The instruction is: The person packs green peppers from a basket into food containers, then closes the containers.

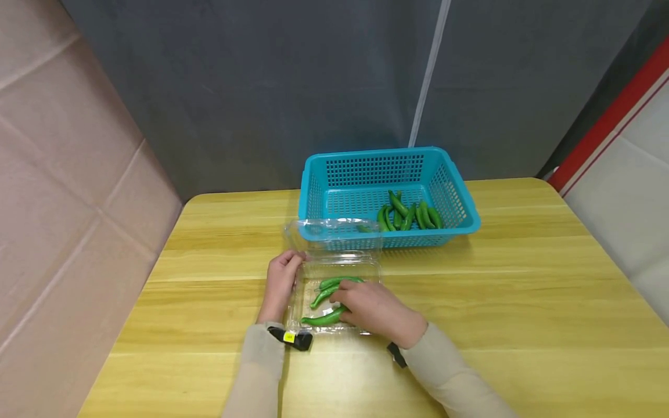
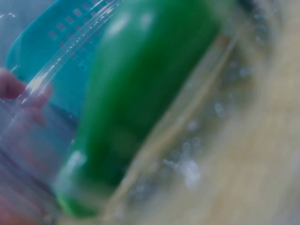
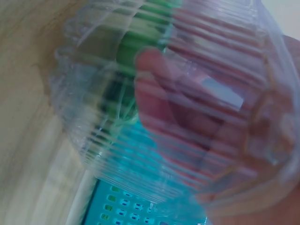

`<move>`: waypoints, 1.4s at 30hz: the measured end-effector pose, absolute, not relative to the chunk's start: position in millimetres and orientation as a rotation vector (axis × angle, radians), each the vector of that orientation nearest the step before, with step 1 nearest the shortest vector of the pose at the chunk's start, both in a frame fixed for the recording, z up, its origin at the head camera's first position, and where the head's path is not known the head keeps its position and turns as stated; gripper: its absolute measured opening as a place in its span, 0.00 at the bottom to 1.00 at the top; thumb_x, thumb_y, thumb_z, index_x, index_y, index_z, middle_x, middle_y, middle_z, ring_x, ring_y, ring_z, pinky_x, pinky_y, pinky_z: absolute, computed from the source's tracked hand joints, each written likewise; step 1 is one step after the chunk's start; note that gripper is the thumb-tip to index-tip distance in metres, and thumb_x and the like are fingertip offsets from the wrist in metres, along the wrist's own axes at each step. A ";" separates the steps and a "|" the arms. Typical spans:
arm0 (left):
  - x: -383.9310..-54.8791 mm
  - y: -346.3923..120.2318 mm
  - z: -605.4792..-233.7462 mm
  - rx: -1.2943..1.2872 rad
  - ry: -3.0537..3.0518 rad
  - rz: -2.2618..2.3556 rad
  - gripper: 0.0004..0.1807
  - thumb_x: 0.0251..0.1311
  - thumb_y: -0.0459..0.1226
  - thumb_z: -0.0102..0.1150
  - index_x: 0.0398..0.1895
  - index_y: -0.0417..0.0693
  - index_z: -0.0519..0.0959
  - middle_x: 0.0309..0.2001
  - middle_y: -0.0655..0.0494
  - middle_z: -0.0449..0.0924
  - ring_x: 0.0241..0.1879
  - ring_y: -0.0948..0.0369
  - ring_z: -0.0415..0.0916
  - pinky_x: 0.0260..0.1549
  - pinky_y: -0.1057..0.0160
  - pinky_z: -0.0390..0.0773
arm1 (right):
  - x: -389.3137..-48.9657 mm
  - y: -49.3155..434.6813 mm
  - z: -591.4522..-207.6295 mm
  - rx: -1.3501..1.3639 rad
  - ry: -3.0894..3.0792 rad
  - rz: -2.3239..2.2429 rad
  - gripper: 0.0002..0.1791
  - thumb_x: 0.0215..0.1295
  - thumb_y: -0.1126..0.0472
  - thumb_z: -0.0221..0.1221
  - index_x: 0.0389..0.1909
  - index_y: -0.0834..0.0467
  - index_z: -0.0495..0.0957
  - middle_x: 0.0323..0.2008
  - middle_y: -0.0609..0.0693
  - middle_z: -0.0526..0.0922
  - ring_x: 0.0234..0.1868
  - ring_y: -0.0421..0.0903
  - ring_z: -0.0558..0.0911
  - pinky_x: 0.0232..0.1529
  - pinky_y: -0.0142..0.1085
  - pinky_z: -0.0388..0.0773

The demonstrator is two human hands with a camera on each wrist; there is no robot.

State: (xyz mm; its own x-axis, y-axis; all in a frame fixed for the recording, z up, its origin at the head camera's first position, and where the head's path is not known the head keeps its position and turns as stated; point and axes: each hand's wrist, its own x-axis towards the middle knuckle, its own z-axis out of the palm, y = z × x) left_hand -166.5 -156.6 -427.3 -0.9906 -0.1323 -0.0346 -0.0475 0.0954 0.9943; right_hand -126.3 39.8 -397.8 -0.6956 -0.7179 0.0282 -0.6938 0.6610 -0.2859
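Observation:
A clear plastic clamshell box [image 1: 292, 307] lies on the table with its lid [image 1: 340, 238] raised at the back, overlapping the basket. My left hand [image 1: 282, 281] pinches the box's back left edge, and its fingertips show on clear plastic in the left wrist view. Inside the box lie two green chili peppers, one being the rear pepper [image 1: 330, 282]. My right hand [image 1: 378, 307] reaches in from the right, its fingers curled over the right end of the front green chili pepper [image 1: 321, 319]. Seen through the box wall, the right fingers and a blurred pepper [image 3: 136, 42] fill the right wrist view.
Behind the box stands a blue perforated basket [image 1: 387, 154] with several green chili peppers [image 1: 409, 217] toward its right side. The wooden table [image 1: 528, 278] extends to both sides. A grey curtain [image 1: 261, 98] hangs behind the table.

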 end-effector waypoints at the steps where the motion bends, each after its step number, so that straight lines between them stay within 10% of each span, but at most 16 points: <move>1: -166.3 -156.6 -427.1 0.187 -2.276 -2.064 0.13 0.58 0.37 0.51 0.31 0.32 0.79 0.09 0.53 0.60 0.05 0.68 0.53 0.04 0.70 0.56 | -126.1 40.1 -396.9 -1.190 2.785 -0.423 0.14 0.52 0.56 0.62 0.42 0.51 0.79 0.33 0.42 0.75 0.24 0.35 0.71 0.24 0.30 0.71; 42: -177.1 -161.8 -451.7 0.166 -2.264 -2.020 0.11 0.56 0.37 0.51 0.30 0.37 0.80 0.08 0.55 0.61 0.06 0.65 0.54 0.04 0.68 0.56 | -138.6 101.3 -336.5 -1.101 3.053 -0.638 0.18 0.56 0.51 0.59 0.47 0.53 0.77 0.43 0.43 0.78 0.43 0.41 0.77 0.42 0.36 0.75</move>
State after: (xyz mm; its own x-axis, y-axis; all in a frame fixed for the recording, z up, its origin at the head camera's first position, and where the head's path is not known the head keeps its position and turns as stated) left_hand -177.1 -161.8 -451.7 -0.9888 -0.1495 0.0045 -0.0125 0.1124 0.9936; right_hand -138.6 101.3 -336.5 -0.7663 -0.5781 0.2803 -0.6420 0.7062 -0.2986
